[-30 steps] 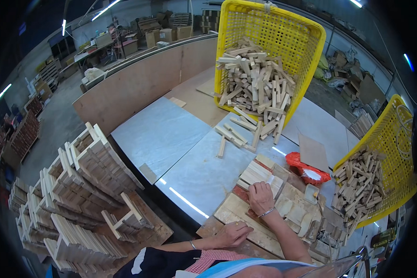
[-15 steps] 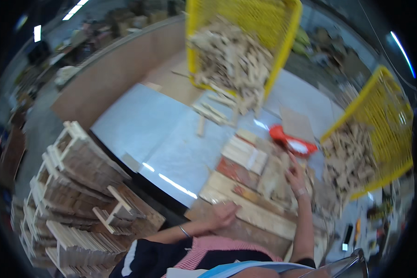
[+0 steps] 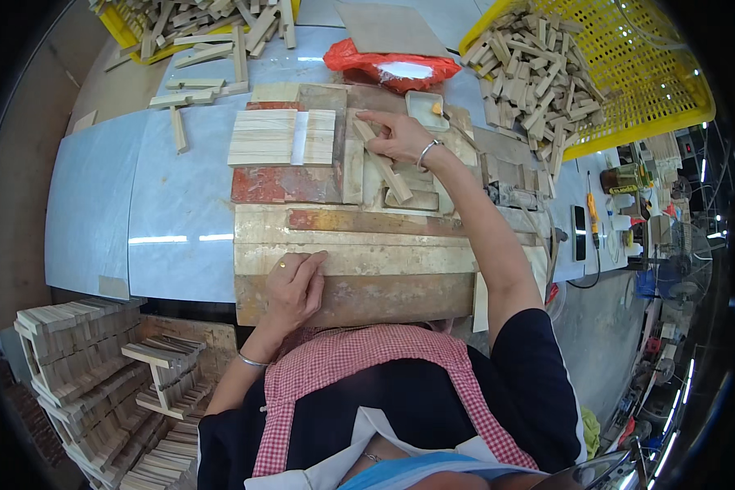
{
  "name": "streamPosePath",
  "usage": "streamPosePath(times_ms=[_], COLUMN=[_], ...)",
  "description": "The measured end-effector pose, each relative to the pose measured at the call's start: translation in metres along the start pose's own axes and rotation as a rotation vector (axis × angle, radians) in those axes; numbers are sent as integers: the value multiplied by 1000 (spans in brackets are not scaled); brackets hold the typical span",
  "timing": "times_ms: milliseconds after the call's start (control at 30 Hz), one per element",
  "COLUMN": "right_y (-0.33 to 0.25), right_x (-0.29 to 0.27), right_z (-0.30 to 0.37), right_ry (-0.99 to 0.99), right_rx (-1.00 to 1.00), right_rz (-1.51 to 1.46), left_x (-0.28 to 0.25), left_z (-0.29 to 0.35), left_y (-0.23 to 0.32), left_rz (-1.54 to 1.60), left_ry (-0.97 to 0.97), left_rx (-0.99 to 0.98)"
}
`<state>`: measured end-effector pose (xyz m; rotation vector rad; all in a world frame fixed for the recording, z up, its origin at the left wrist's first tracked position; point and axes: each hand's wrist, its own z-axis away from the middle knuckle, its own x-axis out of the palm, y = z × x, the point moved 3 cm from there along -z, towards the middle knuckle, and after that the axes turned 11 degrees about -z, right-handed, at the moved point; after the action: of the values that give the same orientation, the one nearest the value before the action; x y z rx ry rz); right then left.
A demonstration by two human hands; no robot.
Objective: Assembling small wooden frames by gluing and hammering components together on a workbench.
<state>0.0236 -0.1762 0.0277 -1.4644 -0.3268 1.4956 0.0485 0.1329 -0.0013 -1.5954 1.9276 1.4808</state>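
My right hand reaches over the work board, thumb and index finger closed around the upper end of a short wooden stick. The stick slants across the board's fittings. Left of it lies a flat row of pale wooden pieces with a white strip across it. My left hand rests curled at the near part of the worn wooden board; its palm is hidden, so I cannot see whether anything is inside. A small square dish with a brush-like tool stands just beyond my right hand.
A red plastic bag with white contents lies at the back. Yellow crates of wooden sticks stand at the far left and right. Stacked wooden frames are at lower left. A phone and a yellow-handled screwdriver lie right.
The view has swung and sharpened, with the board now nearer the middle. My right hand has moved from near the red bag to the wooden stick. My left hand stays curled at the board.
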Motion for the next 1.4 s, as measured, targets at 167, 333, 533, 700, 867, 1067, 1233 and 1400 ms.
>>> streamPosePath(times_ms=[167, 333, 533, 700, 867, 1067, 1233, 1400], right_y=[7, 5, -1, 8, 14, 39, 175, 247], right_x=[-5, 4, 11, 27, 31, -55, -205, -234], right_z=[-2, -12, -1, -10, -10, 40, 148, 188], right_ry=[185, 218, 233, 284, 291, 465, 1031, 914], right_rx=[-14, 114, 83, 26, 15, -49, 299, 758], right_rz=[54, -218, -58, 31, -160, -48, 268, 480], left_x=[1, -1, -7, -2, 47, 55, 57, 56], left_z=[3, -2, -9, -64, -116, -114, -120, -121], left_y=[1, 0, 3, 11, 23, 22, 24, 24], left_rz=[0, -7, 14, -68, -281, -480, -446, -468], left_ry=[31, 36, -11, 19, -93, -148, -155, -176], left_rx=[0, 2, -1, 207, 277, 334, 329, 294])
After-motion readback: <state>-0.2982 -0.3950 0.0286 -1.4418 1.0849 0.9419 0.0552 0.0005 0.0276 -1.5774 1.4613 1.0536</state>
